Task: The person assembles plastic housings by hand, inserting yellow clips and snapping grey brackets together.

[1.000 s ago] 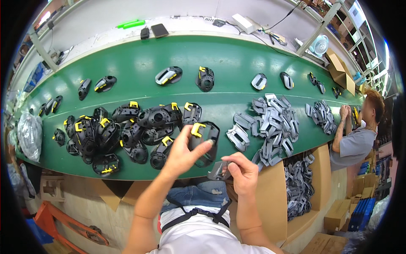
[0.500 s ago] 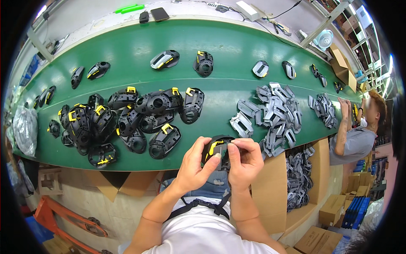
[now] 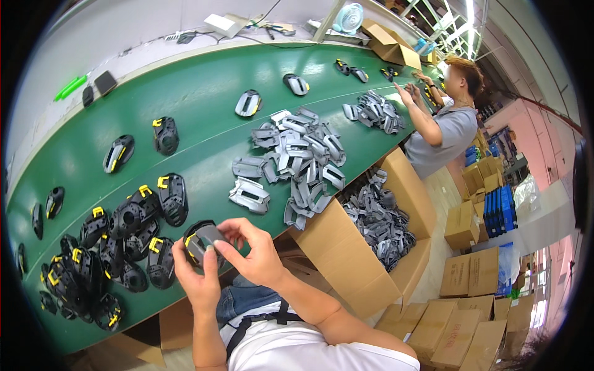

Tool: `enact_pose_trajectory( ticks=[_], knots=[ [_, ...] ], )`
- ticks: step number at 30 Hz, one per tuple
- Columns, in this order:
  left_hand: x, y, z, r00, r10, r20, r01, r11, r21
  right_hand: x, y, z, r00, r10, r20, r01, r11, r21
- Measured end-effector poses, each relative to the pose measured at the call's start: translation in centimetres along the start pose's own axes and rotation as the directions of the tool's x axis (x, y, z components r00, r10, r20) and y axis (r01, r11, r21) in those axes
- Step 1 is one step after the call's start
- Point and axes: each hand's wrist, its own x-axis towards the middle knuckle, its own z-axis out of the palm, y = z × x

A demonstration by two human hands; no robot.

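View swung right; hands (image 3: 253, 250) hold grey cover (image 3: 214, 234) against black shell (image 3: 195, 247).

- Beyond the far edge of your bench (image 3: 204, 93): green sticks (image 3: 77, 85), a white box (image 3: 223, 25), a pale-blue fan (image 3: 348, 18).
- Toward its far right corner: an open carton (image 3: 405, 57) facing you.

A white shirt (image 3: 297, 346), black strap (image 3: 272, 318), blue jeans (image 3: 247, 298).

The green bench (image 3: 204, 80) holds a pile of black parts (image 3: 127, 217) near its left end. Grey parts (image 3: 303, 148) lie heaped by its front edge. Some shells (image 3: 117, 154) sit nearer the back edge.
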Motion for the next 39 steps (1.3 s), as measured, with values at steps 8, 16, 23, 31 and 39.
enact_pose_trajectory(
  ticks=[8, 16, 23, 31, 39],
  knots=[
    [-0.2, 0.4, -0.5, 0.985, 0.073, 0.154, -0.051, 0.989, -0.139, 0.2, 0.8, -2.5, 0.938, 0.253, 0.235, -0.337, 0.824, 0.456],
    [0.0, 0.0, -0.5, 0.971, 0.146, 0.191, -0.158, 0.986, 0.048, -0.4, 0.3, -1.3, 0.989, 0.143, 0.038, -0.146, 0.913, 0.381],
    [-0.2, 0.0, -0.6, 0.975, 0.103, 0.195, -0.107, 0.994, 0.011, -0.4, 0.7, -2.0, 0.994, 0.097, 0.055, -0.111, 0.855, 0.507],
    [-0.2, 0.2, -1.2, 0.992, 0.043, 0.120, -0.032, 0.995, -0.098, -0.6, 0.2, -1.1, 0.959, 0.252, 0.128, -0.282, 0.868, 0.409],
    [-0.2, -0.1, -1.9, 0.984, 0.142, 0.105, -0.129, 0.984, -0.124, -0.1, 0.0, -1.2, 0.949, 0.262, 0.178, -0.312, 0.870, 0.383]
  ],
)
